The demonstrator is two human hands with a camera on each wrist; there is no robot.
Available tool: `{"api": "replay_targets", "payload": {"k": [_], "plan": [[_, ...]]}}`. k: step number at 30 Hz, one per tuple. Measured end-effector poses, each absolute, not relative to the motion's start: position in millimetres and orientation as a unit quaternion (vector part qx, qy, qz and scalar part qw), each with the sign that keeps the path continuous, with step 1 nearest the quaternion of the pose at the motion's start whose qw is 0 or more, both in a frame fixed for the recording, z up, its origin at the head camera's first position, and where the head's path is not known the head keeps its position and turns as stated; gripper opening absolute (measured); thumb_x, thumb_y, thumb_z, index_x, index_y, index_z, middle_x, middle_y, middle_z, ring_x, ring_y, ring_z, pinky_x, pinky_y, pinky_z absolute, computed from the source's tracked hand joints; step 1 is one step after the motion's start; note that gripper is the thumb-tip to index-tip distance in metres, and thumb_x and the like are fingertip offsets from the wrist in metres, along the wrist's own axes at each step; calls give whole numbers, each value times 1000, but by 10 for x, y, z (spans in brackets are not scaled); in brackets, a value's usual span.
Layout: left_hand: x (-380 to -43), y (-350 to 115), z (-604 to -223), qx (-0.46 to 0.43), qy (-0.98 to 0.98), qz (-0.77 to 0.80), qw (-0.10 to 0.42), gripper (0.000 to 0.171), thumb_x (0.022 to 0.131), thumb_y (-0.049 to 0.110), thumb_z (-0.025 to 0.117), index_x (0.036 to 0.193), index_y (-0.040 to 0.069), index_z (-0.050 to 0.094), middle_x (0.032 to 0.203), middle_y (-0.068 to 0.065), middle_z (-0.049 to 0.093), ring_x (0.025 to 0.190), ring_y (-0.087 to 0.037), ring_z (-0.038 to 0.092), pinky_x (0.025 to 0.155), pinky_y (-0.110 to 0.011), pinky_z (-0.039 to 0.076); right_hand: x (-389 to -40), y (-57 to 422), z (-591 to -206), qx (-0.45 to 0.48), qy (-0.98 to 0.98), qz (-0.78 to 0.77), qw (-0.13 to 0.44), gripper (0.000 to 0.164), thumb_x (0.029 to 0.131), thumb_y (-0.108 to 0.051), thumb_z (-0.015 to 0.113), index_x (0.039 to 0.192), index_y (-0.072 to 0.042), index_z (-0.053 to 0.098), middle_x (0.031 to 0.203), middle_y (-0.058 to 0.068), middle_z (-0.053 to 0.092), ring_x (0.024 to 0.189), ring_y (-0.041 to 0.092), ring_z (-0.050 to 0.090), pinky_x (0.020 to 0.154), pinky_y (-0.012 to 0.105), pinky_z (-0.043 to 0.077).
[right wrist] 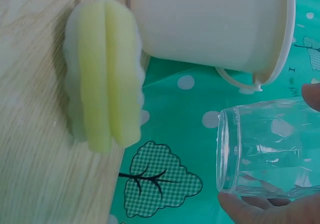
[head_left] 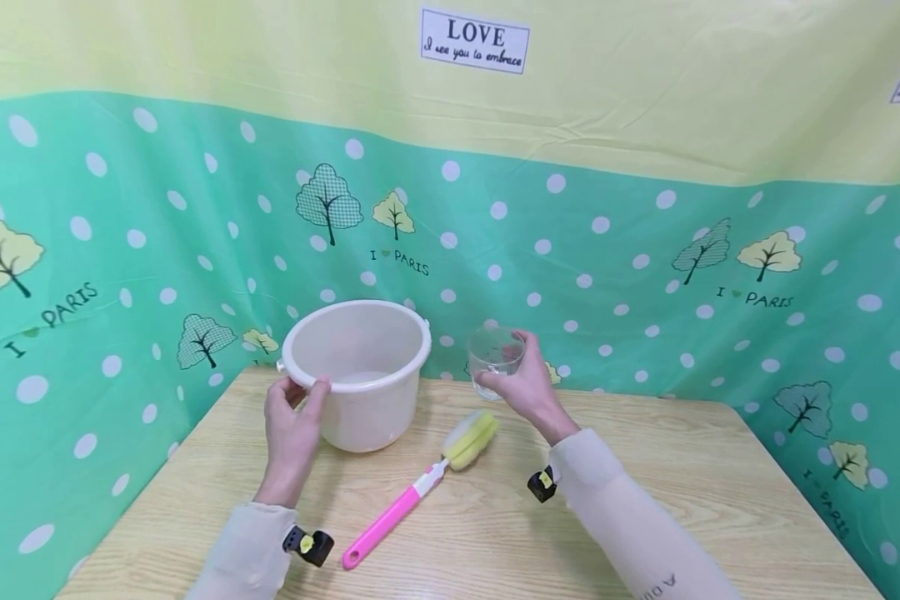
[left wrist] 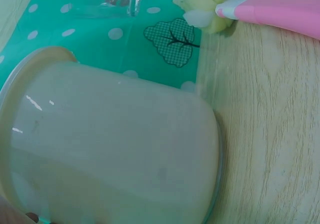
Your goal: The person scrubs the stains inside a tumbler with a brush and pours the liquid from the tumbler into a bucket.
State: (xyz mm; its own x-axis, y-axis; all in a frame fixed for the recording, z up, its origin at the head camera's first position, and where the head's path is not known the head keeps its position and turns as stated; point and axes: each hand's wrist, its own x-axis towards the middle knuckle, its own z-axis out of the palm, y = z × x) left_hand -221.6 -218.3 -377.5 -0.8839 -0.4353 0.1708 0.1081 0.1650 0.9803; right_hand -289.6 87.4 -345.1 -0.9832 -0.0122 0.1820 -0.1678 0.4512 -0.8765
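Note:
A white plastic bucket [head_left: 371, 417] stands upright at the table's back left. My left hand [head_left: 291, 437] grips its rim from the near left side, thumb and fingers on the edge. In my right hand [head_left: 531, 385] is a clear glass [head_left: 492, 354], held by its side; the right wrist view shows the glass [right wrist: 270, 149] raised off the table. Between the hands lies a sponge brush [head_left: 471, 439] with a yellow and white head and a pink handle [head_left: 382, 527]. No hand touches the brush. Most of the left hand is out of the left wrist view.
Under everything is a light wood-grain table [head_left: 480, 533]. A green and yellow printed curtain [head_left: 615, 275] hangs close behind the bucket and glass and along both sides. The bucket's handle [right wrist: 235, 81] hangs down its far side.

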Motion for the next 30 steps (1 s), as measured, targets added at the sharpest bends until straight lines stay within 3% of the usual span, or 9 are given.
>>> {"api": "replay_targets", "payload": {"k": [11, 30], "plan": [[-2227, -2172, -3786, 111, -730, -636, 222, 66, 92, 39, 61, 136, -2, 35, 134, -16, 38, 125, -30, 36, 107, -46, 32, -2906, 1081, -3607, 42, -850, 521, 60, 99, 70, -31, 81, 146, -14, 19, 138, 16, 42, 120, 32, 46, 97, 50, 43], [-2226, -2182, -3786, 113, -732, -636, 215, 67, 92, 41, 59, 139, 0, 32, 136, -15, 36, 127, -29, 35, 108, -45, 33, -2900, 1309, -3792, 15, -856, 513, 64, 102, 68, -30, 81, 146, -13, 18, 137, 15, 42, 122, 33, 45, 96, 50, 44]]}}
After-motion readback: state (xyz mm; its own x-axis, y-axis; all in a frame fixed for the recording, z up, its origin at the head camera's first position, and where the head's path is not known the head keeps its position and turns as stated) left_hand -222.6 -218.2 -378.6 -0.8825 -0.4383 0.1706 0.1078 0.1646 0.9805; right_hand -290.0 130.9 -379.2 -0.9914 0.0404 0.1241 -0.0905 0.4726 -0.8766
